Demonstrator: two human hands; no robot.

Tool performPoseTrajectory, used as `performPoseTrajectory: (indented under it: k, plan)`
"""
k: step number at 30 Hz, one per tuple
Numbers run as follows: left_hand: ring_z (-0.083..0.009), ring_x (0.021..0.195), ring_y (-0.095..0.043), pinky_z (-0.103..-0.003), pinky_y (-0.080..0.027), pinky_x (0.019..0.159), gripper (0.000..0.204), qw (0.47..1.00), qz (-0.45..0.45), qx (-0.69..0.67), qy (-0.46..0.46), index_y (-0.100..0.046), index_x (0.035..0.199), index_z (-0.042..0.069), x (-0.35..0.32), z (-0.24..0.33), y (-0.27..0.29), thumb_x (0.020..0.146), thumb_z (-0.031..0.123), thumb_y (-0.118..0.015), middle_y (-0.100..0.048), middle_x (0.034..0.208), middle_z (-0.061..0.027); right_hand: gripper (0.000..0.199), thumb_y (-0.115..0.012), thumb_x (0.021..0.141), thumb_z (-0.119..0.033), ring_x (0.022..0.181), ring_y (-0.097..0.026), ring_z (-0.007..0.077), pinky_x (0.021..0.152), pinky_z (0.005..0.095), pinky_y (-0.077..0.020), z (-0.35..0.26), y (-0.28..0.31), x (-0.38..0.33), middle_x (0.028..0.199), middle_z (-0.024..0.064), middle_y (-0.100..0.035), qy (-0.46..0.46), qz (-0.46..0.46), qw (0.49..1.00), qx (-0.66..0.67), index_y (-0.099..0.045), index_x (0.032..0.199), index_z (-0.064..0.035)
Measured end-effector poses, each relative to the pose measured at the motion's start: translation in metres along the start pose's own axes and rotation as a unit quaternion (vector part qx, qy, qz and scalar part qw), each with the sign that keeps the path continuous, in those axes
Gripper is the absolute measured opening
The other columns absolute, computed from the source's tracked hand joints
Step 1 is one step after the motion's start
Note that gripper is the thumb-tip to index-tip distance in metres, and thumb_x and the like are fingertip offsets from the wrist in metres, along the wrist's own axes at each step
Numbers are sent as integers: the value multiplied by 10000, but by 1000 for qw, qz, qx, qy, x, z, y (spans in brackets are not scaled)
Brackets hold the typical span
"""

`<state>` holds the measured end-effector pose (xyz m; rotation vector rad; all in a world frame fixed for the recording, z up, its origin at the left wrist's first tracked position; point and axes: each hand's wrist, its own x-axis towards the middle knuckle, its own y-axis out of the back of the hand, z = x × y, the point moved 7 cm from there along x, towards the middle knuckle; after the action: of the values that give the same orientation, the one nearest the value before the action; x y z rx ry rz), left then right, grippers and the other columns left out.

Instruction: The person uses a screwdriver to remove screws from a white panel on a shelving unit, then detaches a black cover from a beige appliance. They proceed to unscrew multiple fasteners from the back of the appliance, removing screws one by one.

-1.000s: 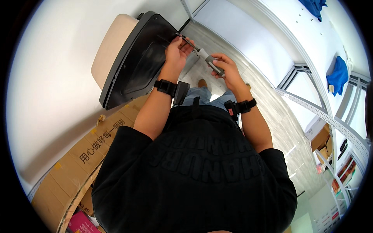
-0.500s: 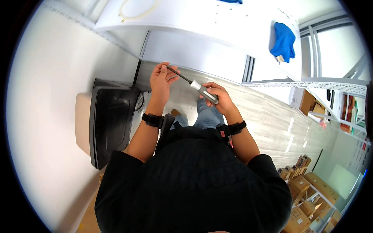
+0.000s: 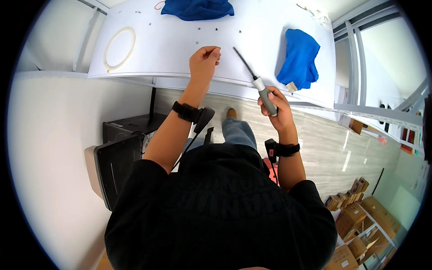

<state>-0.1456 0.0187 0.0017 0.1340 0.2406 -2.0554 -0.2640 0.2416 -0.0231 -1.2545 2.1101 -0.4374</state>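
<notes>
My right hand [image 3: 280, 105] grips the grey and white handle of a screwdriver [image 3: 265, 94], whose dark shaft points up and to the left over the table's front edge. My left hand [image 3: 205, 62] is held over the front of the white table [image 3: 157, 49], its fingers pinched together. Whatever lies between its fingertips, if anything, is too small to make out. Just beyond that hand, several small dark screw-like pieces [image 3: 216, 29] are scattered on the tabletop. A blue cloth [image 3: 299, 56] lies to the right of the screwdriver.
Another blue cloth [image 3: 198, 8] is at the far side of the table, and a cream-coloured ring of tubing [image 3: 106, 54] lies at its left. A black bin-like case [image 3: 119, 168] stands on the floor at left. Cardboard boxes [image 3: 351, 220] are stacked at lower right.
Both hands have moved forward to the table. The left fingers have come off the screwdriver's tip and closed into a pinch. The right hand has carried the screwdriver rightward. More tabletop shows.
</notes>
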Motion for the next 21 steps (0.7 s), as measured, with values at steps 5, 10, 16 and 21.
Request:
performPoseTrajectory:
  k: [5,10,16,21]
  plan:
    - [-140,757,-601,-264,-480,684,110,969,18,227,-94,-690,894,41,24,0,-36,859,125,-629,-671,864,-47,259,-555,920,-242,543,-520,140,497,245,-393,-14,12,18,759,111,-620,15,44,999,11,-503,1084,-49]
    - [-176,761,-594,-294,-472,682,102,883,39,411,-224,-716,887,103,27,1,-58,830,159,-653,-662,828,-41,248,-566,922,-240,534,-512,138,493,248,-392,-15,11,29,740,99,-615,-5,53,998,18,-500,1070,-52]
    - [-193,791,-594,-315,-465,672,111,861,59,459,-210,-717,906,139,29,2,-68,820,175,-657,-647,807,-13,261,-549,928,-256,531,-504,137,497,247,-388,-21,13,36,749,101,-610,-7,49,999,-4,-502,1073,-44]
    - [-216,778,-599,-332,-481,670,142,880,55,424,-206,-708,940,133,32,1,-64,806,151,-666,-650,793,-31,258,-567,925,-257,519,-497,128,485,244,-382,-26,6,43,748,100,-616,-10,42,999,-8,-510,1071,-51]
